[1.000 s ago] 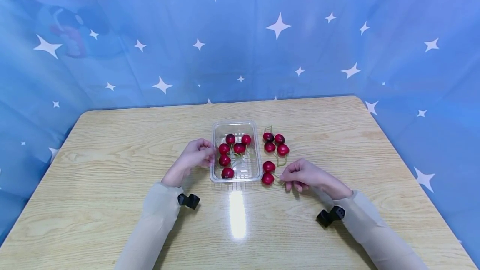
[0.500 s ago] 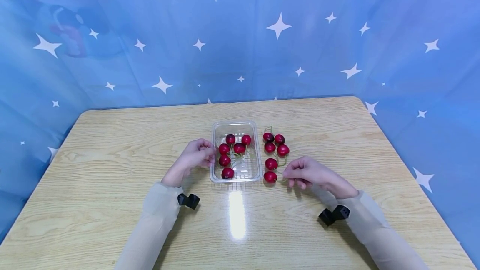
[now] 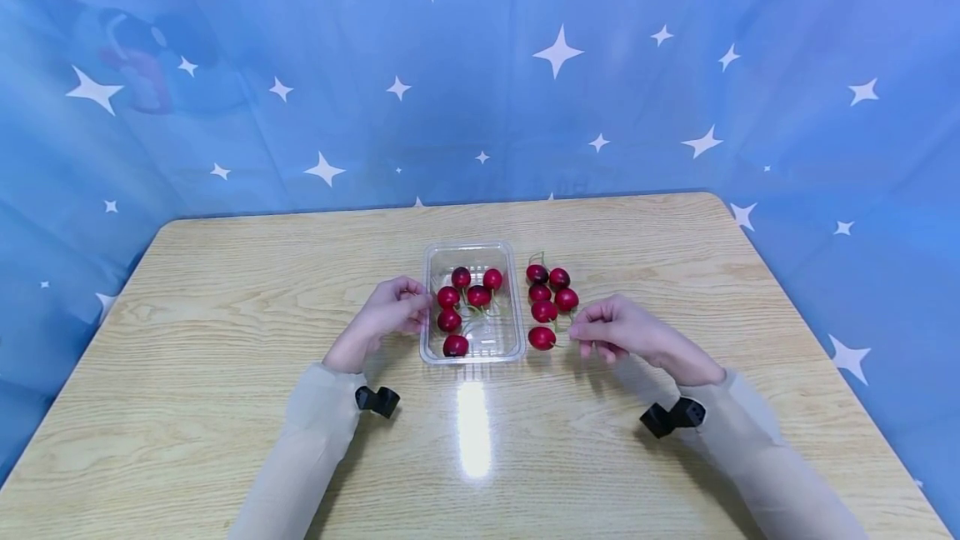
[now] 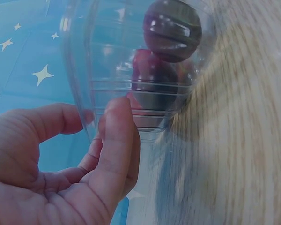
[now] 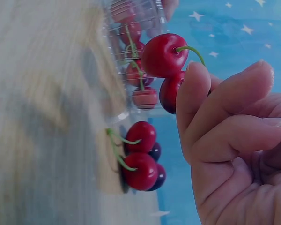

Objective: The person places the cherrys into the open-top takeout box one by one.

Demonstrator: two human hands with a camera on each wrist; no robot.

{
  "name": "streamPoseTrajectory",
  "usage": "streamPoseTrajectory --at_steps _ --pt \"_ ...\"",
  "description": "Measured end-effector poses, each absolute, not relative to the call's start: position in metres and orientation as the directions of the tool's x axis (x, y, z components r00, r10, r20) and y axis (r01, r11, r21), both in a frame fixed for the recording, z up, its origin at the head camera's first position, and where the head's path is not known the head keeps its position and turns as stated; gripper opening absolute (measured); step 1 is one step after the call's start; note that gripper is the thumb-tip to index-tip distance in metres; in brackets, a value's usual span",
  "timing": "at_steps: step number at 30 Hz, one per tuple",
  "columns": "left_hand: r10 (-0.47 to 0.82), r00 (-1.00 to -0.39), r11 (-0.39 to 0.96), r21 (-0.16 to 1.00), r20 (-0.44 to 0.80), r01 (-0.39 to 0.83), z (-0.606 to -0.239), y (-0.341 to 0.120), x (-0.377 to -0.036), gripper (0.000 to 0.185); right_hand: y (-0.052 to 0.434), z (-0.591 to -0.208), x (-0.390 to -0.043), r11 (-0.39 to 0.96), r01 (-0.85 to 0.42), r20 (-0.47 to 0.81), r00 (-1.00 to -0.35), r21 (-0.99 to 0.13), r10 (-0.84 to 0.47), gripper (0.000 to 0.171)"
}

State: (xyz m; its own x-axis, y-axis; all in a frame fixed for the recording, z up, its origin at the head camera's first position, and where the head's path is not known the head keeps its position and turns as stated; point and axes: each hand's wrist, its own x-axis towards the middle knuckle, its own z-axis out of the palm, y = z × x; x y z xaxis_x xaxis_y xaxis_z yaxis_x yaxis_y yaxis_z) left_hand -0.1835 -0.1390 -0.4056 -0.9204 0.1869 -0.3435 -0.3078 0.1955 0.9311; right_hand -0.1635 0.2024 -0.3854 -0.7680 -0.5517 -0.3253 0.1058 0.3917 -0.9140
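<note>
A wooden table (image 3: 187,340) carries a clear plastic box (image 3: 491,348), its left rim pinched by the person's left hand (image 3: 388,307). The right hand (image 3: 618,332) makes a narrow pinch on the stems (image 5: 191,48) of a cherry pair (image 3: 542,338). That pair has just moved farther from the person, near four other cherries (image 3: 566,299); it looks lifted, so I'd judge the stems bear its weight. It hangs left of the fingertips (image 5: 196,79), just beside the box

- Left hand (image 3: 390,307) grips a clear container (image 3: 504,333) holding six cherries (image 3: 478,297).
- Right hand (image 3: 622,332) pinches two cherries (image 3: 542,338) by their stems (image 3: 561,346).
- Starry blue cloth (image 3: 480,107) hangs behind the wooden table (image 3: 225,340).
</note>
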Motion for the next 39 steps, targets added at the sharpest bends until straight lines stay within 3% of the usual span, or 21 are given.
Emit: streamPoseTrajectory --at_steps 16,32,39 --pt "0.189 -0.919 0.207 0.929 -0.345 -0.306 -0.405 -0.140 -0.184 0.017 0.193 -0.368 -0.173 0.396 0.100 -0.315 -0.790 -0.913 -0.527 0.018" --pt "0.198 -0.918 0.195 0.932 -0.343 -0.306 -0.406 -0.140 -0.184 0.016 0.171 -0.363 -0.176 0.383 0.085 -0.299 -0.784 -0.920 -0.545 0.030" --pt "0.195 -0.917 0.194 0.930 -0.348 -0.312 -0.406 -0.140 -0.184 0.015 0.162 -0.366 -0.178 0.364 0.071 -0.279 -0.780 -0.929 -0.561 0.019"
